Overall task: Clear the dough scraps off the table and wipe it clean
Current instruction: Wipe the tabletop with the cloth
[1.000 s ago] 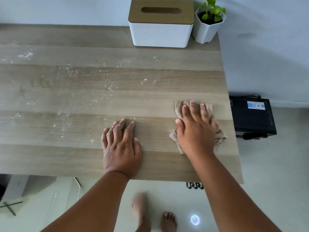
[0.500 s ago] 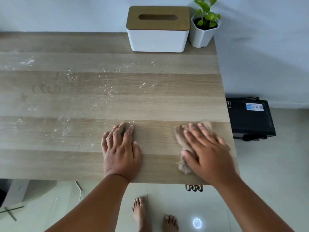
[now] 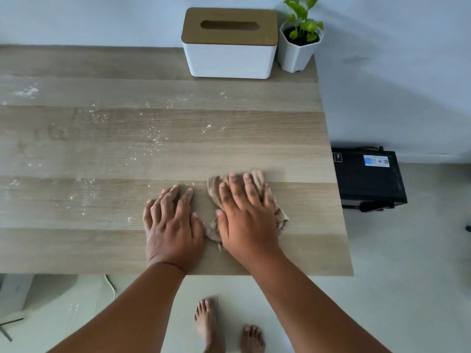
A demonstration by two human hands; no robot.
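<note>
My right hand (image 3: 246,215) presses flat, fingers straight, on a crumpled beige cloth (image 3: 257,177) on the wooden table (image 3: 293,138). The cloth sticks out past the fingertips and at both sides of the palm. My left hand (image 3: 172,225) rests flat on the bare wood just left of the cloth, nearly touching it. White flour specks and small dough crumbs (image 3: 153,133) are scattered over the middle and left of the table, with a thicker smear (image 3: 26,91) at the far left.
A white tissue box with a wooden lid (image 3: 229,44) and a small potted plant (image 3: 299,39) stand at the table's back right by the wall. A black device (image 3: 368,177) sits on the floor right of the table. My bare feet (image 3: 209,324) show below the front edge.
My right hand has slid the cloth from the table's right edge leftward, until it lies beside my left hand. The left hand has stayed in place.
</note>
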